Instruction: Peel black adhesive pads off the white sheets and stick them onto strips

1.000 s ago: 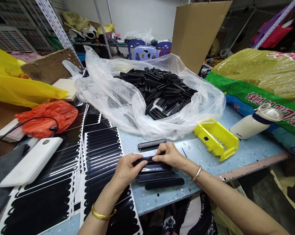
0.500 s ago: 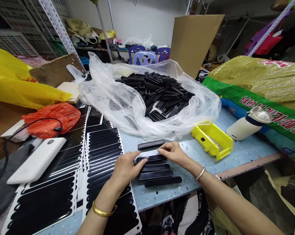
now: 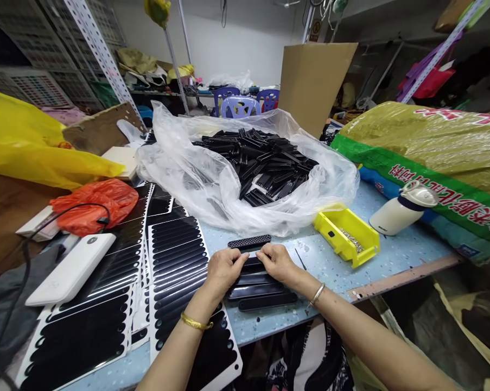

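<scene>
My left hand point(image 3: 223, 270) and my right hand point(image 3: 278, 264) meet over a glossy black strip point(image 3: 252, 260) on the table. Both are closed, with thumbs and fingertips pressed on the strip's middle; my fingers cover its ends. Nearer to me, more flat black strips point(image 3: 255, 291) with rounded ends lie in a row, partly under my hands. Just beyond my fingers sits a black bar point(image 3: 249, 241) with a patterned top. Left of my hands are sheets of black adhesive-looking strips point(image 3: 175, 244) on white backing.
A clear plastic bag point(image 3: 212, 203) heaped with black pieces point(image 3: 265, 157) stands behind. To the right are a yellow bin point(image 3: 324, 231) of small metal parts, a white bottle point(image 3: 399, 214) and a large sack point(image 3: 432, 136). A white power bank point(image 3: 71, 271) and red bag point(image 3: 98, 209) lie left.
My hands have slid inward from the strip's two ends to its middle, thumbs now almost touching. A thin dark sliver shows right of my right hand. The view has shifted slightly.
</scene>
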Available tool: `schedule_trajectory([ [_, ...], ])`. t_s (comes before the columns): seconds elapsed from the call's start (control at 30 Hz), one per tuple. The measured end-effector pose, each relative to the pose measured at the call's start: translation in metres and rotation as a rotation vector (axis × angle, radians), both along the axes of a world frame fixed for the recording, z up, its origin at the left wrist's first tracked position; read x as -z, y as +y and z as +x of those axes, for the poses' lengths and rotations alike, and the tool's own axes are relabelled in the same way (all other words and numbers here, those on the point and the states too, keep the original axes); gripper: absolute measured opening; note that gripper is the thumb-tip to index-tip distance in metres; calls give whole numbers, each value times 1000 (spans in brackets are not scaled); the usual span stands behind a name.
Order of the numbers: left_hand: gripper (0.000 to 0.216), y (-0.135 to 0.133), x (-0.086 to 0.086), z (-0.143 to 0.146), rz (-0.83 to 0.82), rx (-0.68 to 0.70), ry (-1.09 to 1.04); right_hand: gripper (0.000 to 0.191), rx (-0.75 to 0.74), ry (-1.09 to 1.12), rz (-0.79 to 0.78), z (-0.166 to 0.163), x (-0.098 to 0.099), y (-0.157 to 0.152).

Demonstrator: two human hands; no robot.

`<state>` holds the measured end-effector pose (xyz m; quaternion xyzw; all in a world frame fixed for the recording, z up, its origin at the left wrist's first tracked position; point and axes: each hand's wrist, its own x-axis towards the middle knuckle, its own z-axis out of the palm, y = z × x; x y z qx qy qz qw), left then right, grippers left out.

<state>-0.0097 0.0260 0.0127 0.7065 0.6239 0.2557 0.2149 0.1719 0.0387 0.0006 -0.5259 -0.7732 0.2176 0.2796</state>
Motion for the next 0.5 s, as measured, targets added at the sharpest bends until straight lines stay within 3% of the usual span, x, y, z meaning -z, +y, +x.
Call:
schedule_trajectory([
  [0.2,48,-4,-7,-11,18,-84,-54,33,-49,74,-7,4,0,-7],
  [0.4,26,-8,-11,-3,-64,26,-111,33,-54,106,-2,6,-1,-10],
  [0.5,26,-7,-8,-8,-80,30,-117,33,-65,131,1,7,-1,-11],
])
